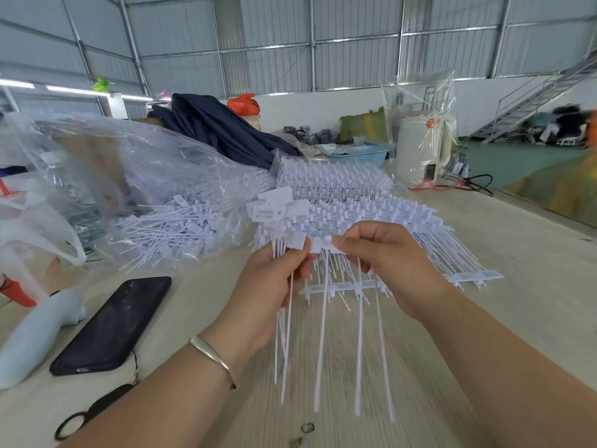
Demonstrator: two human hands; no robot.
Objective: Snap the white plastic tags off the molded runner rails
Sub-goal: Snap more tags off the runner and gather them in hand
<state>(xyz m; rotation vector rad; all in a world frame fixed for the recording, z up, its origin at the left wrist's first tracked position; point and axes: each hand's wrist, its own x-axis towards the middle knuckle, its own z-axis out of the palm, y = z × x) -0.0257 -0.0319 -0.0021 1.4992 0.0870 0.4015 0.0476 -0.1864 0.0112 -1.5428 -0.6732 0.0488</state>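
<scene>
My left hand (274,279) grips a bundle of loose white tags (274,206) by their thin tails, their flat heads fanned out above my fingers. My right hand (384,257) pinches a short runner rail piece (326,245) with a few tags still on it, their long tails (358,350) hanging down toward me. The two hands nearly touch at the rail. Behind them a stack of full runner rails (371,208) lies on the wooden table (517,286). One bare rail (342,287) lies under my right hand.
A clear plastic bag (129,176) at the left holds a heap of detached tags (174,231). A black phone (113,324), a white object (42,331) and scissors (90,412) lie at front left. A wrapped white kettle (423,150) and a blue basket (358,155) stand behind.
</scene>
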